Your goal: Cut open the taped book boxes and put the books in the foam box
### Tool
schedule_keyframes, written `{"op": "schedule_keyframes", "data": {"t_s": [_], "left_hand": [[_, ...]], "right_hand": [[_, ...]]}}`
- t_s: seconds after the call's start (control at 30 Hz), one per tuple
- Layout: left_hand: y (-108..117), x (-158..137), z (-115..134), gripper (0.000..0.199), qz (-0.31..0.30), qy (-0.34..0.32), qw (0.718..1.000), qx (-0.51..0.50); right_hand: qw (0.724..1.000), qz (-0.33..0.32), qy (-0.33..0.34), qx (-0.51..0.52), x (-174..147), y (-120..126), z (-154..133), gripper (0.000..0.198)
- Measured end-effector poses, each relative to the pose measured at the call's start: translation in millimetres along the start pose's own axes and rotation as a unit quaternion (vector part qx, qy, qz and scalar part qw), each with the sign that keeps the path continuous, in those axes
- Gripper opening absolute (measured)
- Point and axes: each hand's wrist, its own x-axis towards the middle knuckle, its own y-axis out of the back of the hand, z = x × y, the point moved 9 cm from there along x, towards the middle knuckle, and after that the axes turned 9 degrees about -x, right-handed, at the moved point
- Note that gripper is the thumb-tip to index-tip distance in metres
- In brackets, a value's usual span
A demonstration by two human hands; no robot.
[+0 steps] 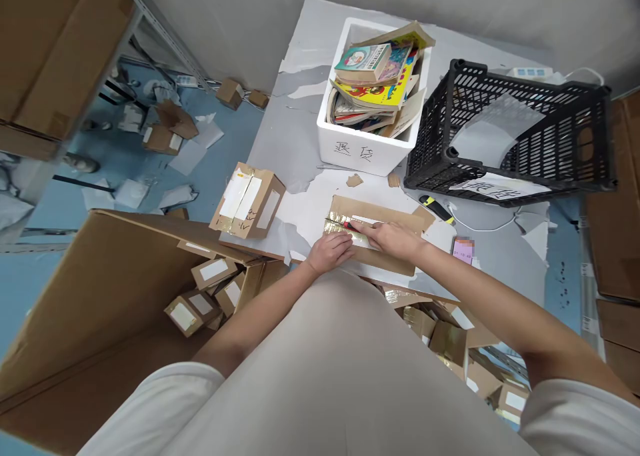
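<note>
On the table in front of me lies a flat brown cardboard box (387, 261) with shiny tape and a white label strip. My left hand (330, 251) grips its near left corner, fingers resting over the top. My right hand (393, 239) is closed around a red box cutter (349, 226). The cutter's tip points left along the taped strip, just beyond my left fingers. Most of the cutter's handle is hidden in my right hand.
A taped carton (270, 209) stands at the table's left edge. Behind are a white foam box (360, 153) of books and a black crate (435, 143). A yellow-black cutter (437, 209) lies right. Below, a large carton (100, 296) holds several small boxes.
</note>
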Motion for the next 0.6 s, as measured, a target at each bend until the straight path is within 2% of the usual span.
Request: {"op": "schedule_keyframes", "data": {"t_s": [0.23, 0.43, 0.6], "left_hand": [[-3.9, -0.6, -3.2, 0.022, -0.017, 0.011, 1.000, -0.015], [5.1, -3.1, -4.3, 0.021, -0.003, 0.006, 1.000, 0.021], [-2.8, 0.5, -1.5, 0.022, -0.037, 0.007, 0.999, 0.024]], "right_hand": [[0.999, -0.021, -0.009, -0.048, -9.3, 7.3, -1.5, 0.063], [0.999, -0.007, -0.005, -0.050, -0.5, 15.2, -9.6, 0.062], [0.999, -0.009, -0.021, -0.049, -8.9, 4.4, -2.1, 0.059]]}}
